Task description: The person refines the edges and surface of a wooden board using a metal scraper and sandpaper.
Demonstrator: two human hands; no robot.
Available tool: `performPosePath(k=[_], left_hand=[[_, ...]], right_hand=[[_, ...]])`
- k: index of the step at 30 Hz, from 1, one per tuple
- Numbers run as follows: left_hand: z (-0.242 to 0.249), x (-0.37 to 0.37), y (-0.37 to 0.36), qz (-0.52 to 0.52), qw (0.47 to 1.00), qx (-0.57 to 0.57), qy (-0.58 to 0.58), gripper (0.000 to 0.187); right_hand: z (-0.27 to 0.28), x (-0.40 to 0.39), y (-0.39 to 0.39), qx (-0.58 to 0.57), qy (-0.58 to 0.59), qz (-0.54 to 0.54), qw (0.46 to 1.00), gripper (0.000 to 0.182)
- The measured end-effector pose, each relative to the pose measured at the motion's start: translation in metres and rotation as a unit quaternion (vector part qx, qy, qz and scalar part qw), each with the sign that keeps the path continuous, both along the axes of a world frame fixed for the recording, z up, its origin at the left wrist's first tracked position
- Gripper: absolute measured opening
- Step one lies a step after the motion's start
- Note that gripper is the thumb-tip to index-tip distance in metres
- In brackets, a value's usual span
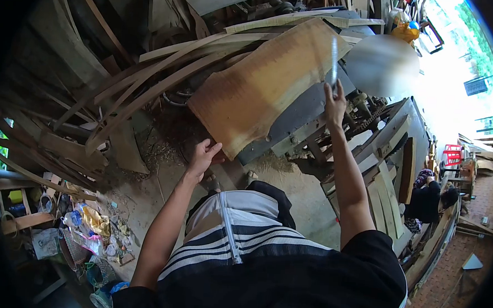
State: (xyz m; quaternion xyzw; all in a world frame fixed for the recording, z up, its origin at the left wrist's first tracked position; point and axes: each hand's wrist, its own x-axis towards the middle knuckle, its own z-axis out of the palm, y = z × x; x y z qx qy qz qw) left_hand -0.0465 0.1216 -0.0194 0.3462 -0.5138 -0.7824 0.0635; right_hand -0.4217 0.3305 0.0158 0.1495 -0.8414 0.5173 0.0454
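Note:
A broad, orange-brown wooden board [261,79] with wavy edges lies slanted across a grey machine table [298,115]. My left hand [203,156] is closed on the board's near left corner, thumb on top and the other fingers partly hidden. At the board's right edge, my right hand [335,107] pinches the lower end of a thin, shiny metal strip [334,58] between thumb and fingers. The strip points away from me over the board's far right part; its exact kind is too smeared to tell.
Long curved wood strips [167,74] lie behind and left of the board. Machine parts [366,107] and stacked planks [386,200] stand to the right. Bags and clutter [95,221] cover the lower-left floor. Another person [427,200] crouches at the right. A blurred patch hides the upper right.

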Motion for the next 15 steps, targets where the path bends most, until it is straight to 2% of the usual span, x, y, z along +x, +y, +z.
performPosePath(k=[1,2,3,5,7,15], left_hand=[[0.001,0.001,0.001,-0.001,1.000,0.003,-0.001,0.019],[0.000,0.001,0.001,0.002,1.000,0.001,-0.001,0.019],[-0.001,0.002,0.000,-0.003,1.000,0.000,-0.003,0.019],[-0.001,0.002,0.000,-0.006,1.000,-0.004,-0.004,0.020],[0.001,0.002,0.002,-0.005,1.000,-0.015,-0.009,0.021],[0.020,-0.002,0.013,0.034,0.999,0.000,-0.024,0.020]], right_hand=[[-0.004,-0.017,0.002,-0.042,-0.069,-0.025,0.996,0.060],[-0.015,-0.038,0.004,-0.073,-0.071,-0.051,0.994,0.055],[-0.024,-0.060,0.008,-0.126,-0.135,-0.058,0.981,0.044],[-0.027,-0.087,0.008,-0.221,-0.184,-0.076,0.955,0.033],[-0.028,-0.110,0.004,-0.217,-0.183,-0.084,0.955,0.028],[-0.016,-0.147,-0.022,-0.173,-0.234,0.023,0.957,0.026]])
